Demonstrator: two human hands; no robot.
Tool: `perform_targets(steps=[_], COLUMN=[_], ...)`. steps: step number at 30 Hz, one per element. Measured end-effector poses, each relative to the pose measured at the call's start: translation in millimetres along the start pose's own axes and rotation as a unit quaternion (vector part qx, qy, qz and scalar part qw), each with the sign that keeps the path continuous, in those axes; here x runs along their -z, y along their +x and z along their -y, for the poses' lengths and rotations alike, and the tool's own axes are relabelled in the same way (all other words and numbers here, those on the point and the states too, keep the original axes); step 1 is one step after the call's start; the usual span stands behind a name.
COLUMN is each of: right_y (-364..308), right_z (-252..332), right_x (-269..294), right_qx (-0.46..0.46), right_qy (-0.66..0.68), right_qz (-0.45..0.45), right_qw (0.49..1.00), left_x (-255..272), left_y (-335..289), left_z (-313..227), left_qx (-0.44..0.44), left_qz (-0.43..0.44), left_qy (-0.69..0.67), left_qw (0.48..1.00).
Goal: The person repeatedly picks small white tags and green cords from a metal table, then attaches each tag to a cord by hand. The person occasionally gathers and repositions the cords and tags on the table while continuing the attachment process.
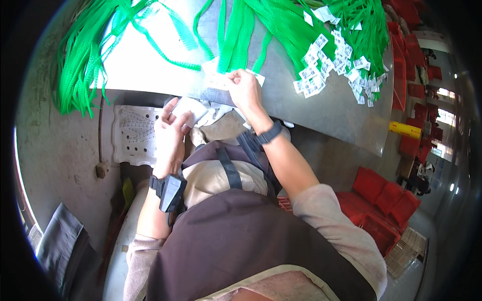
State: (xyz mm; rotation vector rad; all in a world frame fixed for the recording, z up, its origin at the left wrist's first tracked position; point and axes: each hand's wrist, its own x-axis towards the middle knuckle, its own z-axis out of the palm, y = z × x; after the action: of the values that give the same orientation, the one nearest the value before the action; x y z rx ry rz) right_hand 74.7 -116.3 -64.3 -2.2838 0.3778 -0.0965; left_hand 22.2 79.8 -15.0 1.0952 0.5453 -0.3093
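My left hand (170,131), just off the table's front edge, holds a small stack of white paper labels (192,107) between thumb and fingers. Over the edge of the metal table (281,95), my right hand (245,90) is closed in a pinch at the lower end of a green mesh strip (236,47). White labels (213,79) lie bright beside and under its fingertips; glare hides whether one is between them. To the right, more green mesh strips (281,35) end in a cluster of white printed labels (312,80).
Loose green mesh (75,65) hangs over the table's left end. A white perforated plastic crate (135,138) stands below the table by the wall. Red crates (376,200) are stacked on the floor at right, with more red crates (401,65) beyond the table. A yellow bar (404,129) juts out there.
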Motion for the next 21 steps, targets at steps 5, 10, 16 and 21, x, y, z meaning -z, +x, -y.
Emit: perform_targets(steps=[5,10,16,21], right_y=[14,32,-22,-61], right_z=[1,21,0,16], right_x=[78,172,104,95], right_qx=[0.082,0.158,0.078,0.013], right_qy=[0.132,-0.269,-0.043,0.284], right_qz=[0.025,-0.146,0.026,0.21], right_qw=[0.988,0.939,0.996,0.936], left_x=[-10,-20,-33,-40], left_y=[-6,-13,-13,-13], left_z=[0,-9,-13,-4], left_qx=[-0.02,0.009,0.038,0.079], left_qz=[0.071,0.123,0.117,0.124], left_qy=[0.042,-0.087,-0.077,-0.051], left_qw=[0.996,0.989,0.989,0.988])
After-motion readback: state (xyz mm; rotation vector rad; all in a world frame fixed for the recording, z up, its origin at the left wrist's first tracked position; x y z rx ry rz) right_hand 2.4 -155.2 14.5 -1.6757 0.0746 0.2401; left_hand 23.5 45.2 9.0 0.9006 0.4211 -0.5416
